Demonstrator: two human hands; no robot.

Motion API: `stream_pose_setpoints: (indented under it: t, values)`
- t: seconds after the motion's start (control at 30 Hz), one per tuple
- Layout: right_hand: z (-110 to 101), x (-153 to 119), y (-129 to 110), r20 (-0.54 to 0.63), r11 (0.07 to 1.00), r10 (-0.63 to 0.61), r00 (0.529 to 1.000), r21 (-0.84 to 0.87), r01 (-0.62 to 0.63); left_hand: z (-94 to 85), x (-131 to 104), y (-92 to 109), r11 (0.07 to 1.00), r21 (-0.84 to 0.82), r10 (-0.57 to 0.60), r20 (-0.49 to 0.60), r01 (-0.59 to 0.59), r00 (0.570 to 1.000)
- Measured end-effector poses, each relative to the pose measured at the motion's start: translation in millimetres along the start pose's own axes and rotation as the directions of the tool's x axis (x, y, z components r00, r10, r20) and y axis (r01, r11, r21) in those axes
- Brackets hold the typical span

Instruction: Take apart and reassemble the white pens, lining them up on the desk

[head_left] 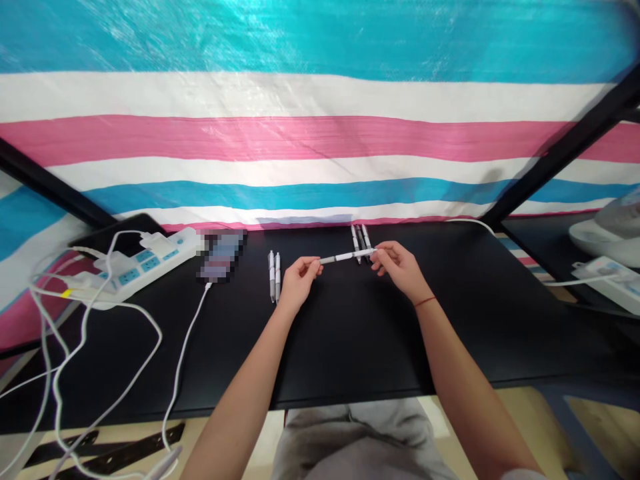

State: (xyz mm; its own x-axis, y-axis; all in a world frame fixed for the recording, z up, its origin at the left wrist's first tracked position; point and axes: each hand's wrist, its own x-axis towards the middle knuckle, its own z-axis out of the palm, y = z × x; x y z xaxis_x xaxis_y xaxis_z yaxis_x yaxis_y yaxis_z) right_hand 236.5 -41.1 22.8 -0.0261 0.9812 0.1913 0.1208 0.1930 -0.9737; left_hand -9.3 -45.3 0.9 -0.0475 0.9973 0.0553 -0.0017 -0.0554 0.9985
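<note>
Held pen [344,256] over black desk [345,333], striped sheet [320,140] behind. Left of pen: power strip [148,265], phone [221,257], two pens [273,277], left hand [299,281] pinching its end. Beyond: three pens [361,239]. Right hand [400,268] pinches other end. Markings unreadable from here.

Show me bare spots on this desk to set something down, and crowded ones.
Bare: the desk between the forearms; the wide stretch right of the right hand; a smaller patch between the phone cable and left forearm. Crowded: the left end, with power strip and cables; the back middle, with pens.
</note>
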Motion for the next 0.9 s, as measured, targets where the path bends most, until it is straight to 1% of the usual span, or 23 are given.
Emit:
stream_pose_setpoints:
  t: [0.1, 0.27, 0.43, 0.63, 0.73, 0.77, 0.8, 0.83, 0.87, 0.9]
  values:
    - [-0.4, -0.3, -1.0, 0.012, 0.999, -0.023, 1.000, 0.035, 0.023, -0.1, -0.2, 0.0, 1.000, 0.003, -0.003, 0.005, 0.003, 1.000]
    - [-0.1, 0.0, -1.8, -0.001, 0.998, -0.011, 1.000, -0.067, 0.011, 0.8, -0.7, 0.3, 1.000, 0.001, -0.005, 0.005, 0.005, 1.000]
    - [0.6, -0.7, -2.3, 0.006, 1.000, -0.022, 1.000, -0.001, 0.022, 0.4, -0.1, -1.7, 1.000, 0.005, 0.011, 0.007, -0.011, 1.000]
    - [-0.8, 0.1, 0.2, -0.014, 0.987, -0.023, 1.000, -0.157, 0.020, 0.4, -0.5, -4.4, 0.998, 0.043, 0.033, 0.046, -0.035, 0.998]
    - [1.7, 2.4, -0.2, 0.003, 0.993, 0.012, 1.000, -0.119, -0.012, 1.0, -0.1, -4.5, 0.999, 0.039, 0.018, 0.037, -0.020, 0.999]
    - [2.9, 1.9, -2.0, -0.012, 0.996, 0.004, 1.000, -0.089, -0.005, 1.0, 0.1, -4.3, 0.999, 0.030, 0.014, 0.029, -0.015, 0.999]
    - [3.9, -0.1, -4.9, -0.060, 0.998, -0.027, 0.998, -0.065, 0.023, 1.1, 0.3, -4.0, 1.000, 0.018, 0.011, 0.020, -0.011, 1.000]
    - [4.6, -4.0, -8.9, -0.134, 0.997, -0.072, 0.988, -0.048, 0.066, 1.1, 0.5, -3.5, 1.000, 0.006, 0.008, 0.011, -0.008, 1.000]
    - [4.9, -9.8, -13.5, -0.222, 0.991, -0.130, 0.966, -0.047, 0.122, 1.1, 0.6, -3.0, 1.000, -0.006, 0.007, 0.002, -0.007, 1.000]
    - [4.5, -17.4, -18.5, -0.252, 0.989, -0.147, 0.956, -0.035, 0.143, 1.1, 0.7, -2.3, 1.000, -0.016, 0.006, -0.003, -0.006, 1.000]
